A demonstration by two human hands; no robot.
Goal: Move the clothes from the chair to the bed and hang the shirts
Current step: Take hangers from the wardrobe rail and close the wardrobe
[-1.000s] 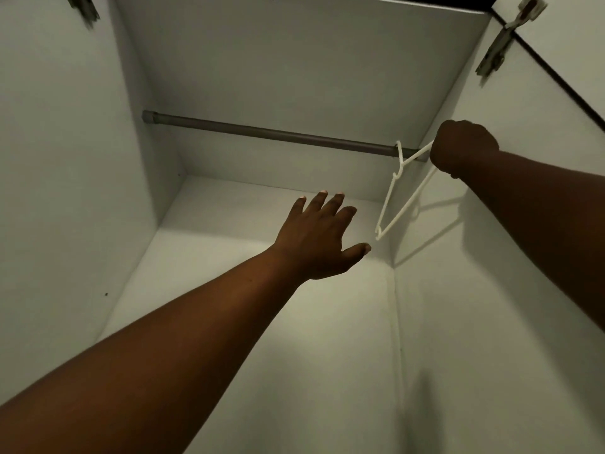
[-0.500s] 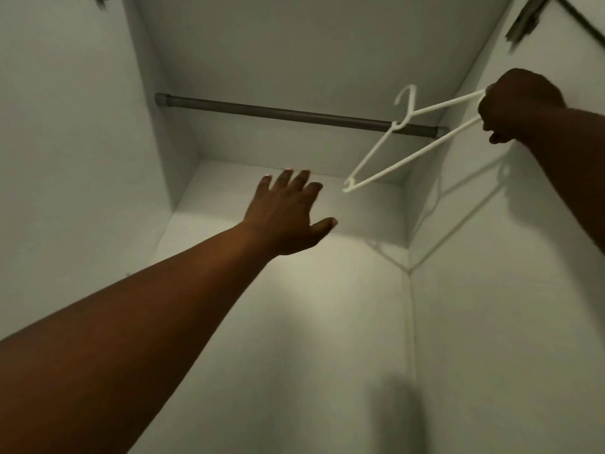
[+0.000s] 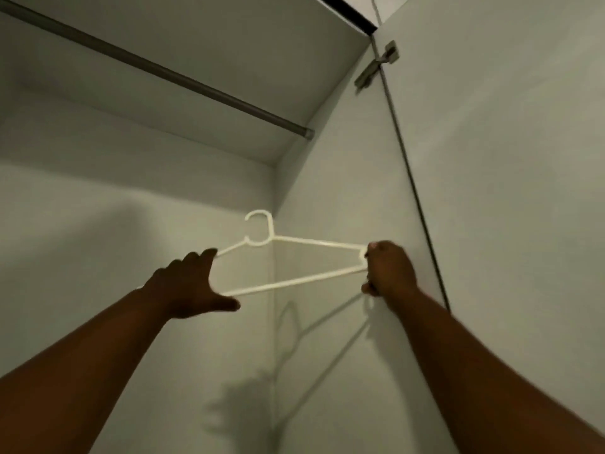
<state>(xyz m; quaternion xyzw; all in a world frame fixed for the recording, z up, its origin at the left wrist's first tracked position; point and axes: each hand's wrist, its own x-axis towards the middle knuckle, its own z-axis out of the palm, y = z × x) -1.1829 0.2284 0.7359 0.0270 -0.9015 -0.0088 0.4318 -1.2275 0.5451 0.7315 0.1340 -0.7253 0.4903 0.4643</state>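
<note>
Hanger: a white plastic hanger point(image 3: 296, 257) is held up inside the wardrobe, below the rail and clear of it, with its hook point(image 3: 259, 227) pointing upward and its bar roughly level, sloping a little up to the right.
Right hand: the right hand point(image 3: 388, 270) is curled round the hanger's right end, gripping it where the shoulder and the bottom bar meet.
Left hand: the left hand point(image 3: 193, 286) is spread, fingers straight and thumb out, at the hanger's left end; the fingertips reach the left shoulder, and the bottom bar passes behind the hand. Whether it truly touches the plastic is hard to tell.
Rail: a dark metal rail point(image 3: 157, 72) runs slantwise across the top of the wardrobe and ends at the right side wall point(image 3: 343, 178); nothing hangs on it.
Door: the open door point(image 3: 507, 158) stands at the right, with a metal hinge point(image 3: 376, 67) near its top.
Shadows: the hanger and arms cast grey shadows on the back and side walls below.
</note>
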